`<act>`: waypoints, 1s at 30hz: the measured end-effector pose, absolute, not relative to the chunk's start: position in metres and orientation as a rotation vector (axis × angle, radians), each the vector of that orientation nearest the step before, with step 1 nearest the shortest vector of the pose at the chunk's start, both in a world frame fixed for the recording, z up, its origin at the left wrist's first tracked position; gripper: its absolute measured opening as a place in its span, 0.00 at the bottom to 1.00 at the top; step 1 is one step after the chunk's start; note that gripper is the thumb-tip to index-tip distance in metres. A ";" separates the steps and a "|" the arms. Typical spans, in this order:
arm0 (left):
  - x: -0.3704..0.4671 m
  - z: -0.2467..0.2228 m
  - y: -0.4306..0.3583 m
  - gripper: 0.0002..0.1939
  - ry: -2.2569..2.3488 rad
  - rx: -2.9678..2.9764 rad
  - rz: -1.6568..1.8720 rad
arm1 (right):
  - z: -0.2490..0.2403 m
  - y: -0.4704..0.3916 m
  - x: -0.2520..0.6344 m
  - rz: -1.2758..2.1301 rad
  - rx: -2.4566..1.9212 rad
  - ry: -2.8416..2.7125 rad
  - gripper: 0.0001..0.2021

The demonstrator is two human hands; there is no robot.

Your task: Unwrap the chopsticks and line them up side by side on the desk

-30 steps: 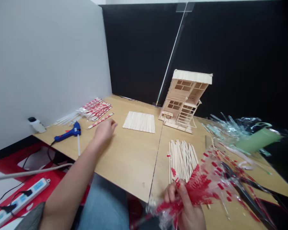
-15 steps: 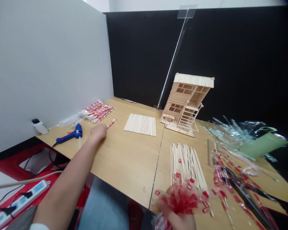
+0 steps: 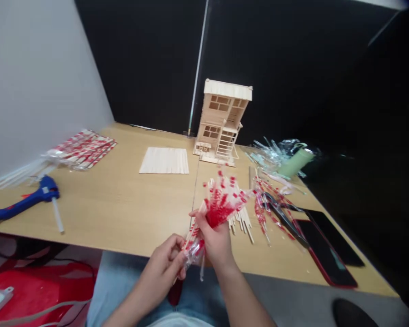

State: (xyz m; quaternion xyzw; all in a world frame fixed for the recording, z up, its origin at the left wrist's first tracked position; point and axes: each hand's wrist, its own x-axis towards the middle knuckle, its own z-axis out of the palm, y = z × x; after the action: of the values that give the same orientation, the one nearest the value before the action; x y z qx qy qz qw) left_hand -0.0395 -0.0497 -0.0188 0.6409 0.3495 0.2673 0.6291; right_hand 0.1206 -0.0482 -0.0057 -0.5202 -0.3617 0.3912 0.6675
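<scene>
My right hand (image 3: 218,243) is closed round a bunch of red-and-clear plastic wrappers (image 3: 221,206), which fan out above it. My left hand (image 3: 167,261) pinches the lower end of a wrapped chopstick pair (image 3: 192,234) at the front edge of the table, and its upper part rests against my right hand. Loose bare wooden sticks (image 3: 241,220) lie behind the wrappers, partly hidden. A flat panel of pale sticks (image 3: 164,161) lies mid-table. Behind it on the right stands a small wooden two-storey house model (image 3: 221,122).
Wrapped chopsticks (image 3: 85,149) and a blue glue gun (image 3: 42,193) are at the left. On the right are scissors (image 3: 286,220), a dark phone (image 3: 327,254), a green cylinder (image 3: 296,162) and clear wrappers (image 3: 271,152). A black partition (image 3: 150,63) stands behind.
My left hand has come from the left side to my right hand, bringing the wrapped chopsticks. My right hand has risen with the wrappers. The view has turned to the right.
</scene>
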 end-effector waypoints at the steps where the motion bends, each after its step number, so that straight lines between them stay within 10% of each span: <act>1: -0.035 -0.025 -0.057 0.24 0.804 1.404 0.631 | -0.004 -0.046 0.123 0.898 -1.179 -0.810 0.21; 30: -0.049 -0.023 -0.059 0.35 0.745 1.225 0.272 | 0.036 -0.062 0.179 1.103 -1.060 -0.931 0.21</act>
State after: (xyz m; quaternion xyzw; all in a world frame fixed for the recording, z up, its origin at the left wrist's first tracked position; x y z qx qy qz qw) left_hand -0.0492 -0.0587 -0.0226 0.5595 0.3402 0.1243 0.7455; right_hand 0.1788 -0.0624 0.0356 -0.4619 -0.4059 0.4807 0.6251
